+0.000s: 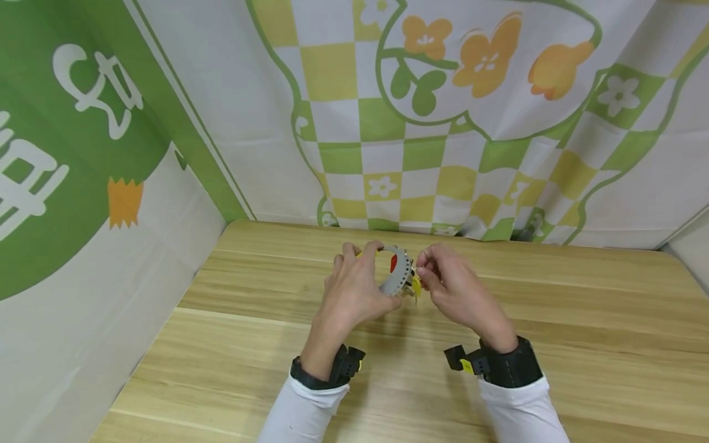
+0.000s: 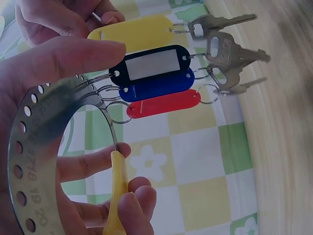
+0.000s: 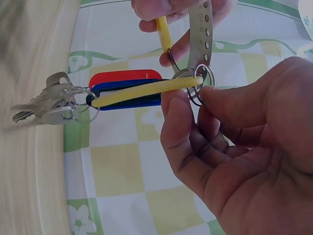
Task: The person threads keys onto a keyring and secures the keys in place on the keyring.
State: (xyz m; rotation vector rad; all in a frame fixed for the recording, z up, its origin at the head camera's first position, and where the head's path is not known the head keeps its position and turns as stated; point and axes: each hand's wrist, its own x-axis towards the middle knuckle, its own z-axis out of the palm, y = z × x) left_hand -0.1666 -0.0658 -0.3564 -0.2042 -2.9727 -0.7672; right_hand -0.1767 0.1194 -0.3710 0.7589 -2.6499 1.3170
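My left hand grips a flat metal key ring plate with numbered holes along its edge, fingers curled round its yellow handle. From the plate hang black, blue and red key tags on small rings, with metal keys at their far ends. With thumb and fingertips, my right hand pinches the yellow key tag at its split ring, right at the plate's edge. In the left wrist view the left thumb overlaps the yellow and black tags.
Below the hands is a wood-grain table. A green, white and yellow checked curtain hangs along its back edge, and a printed cloth hangs on the left. Each wrist wears a black strap with a small camera.
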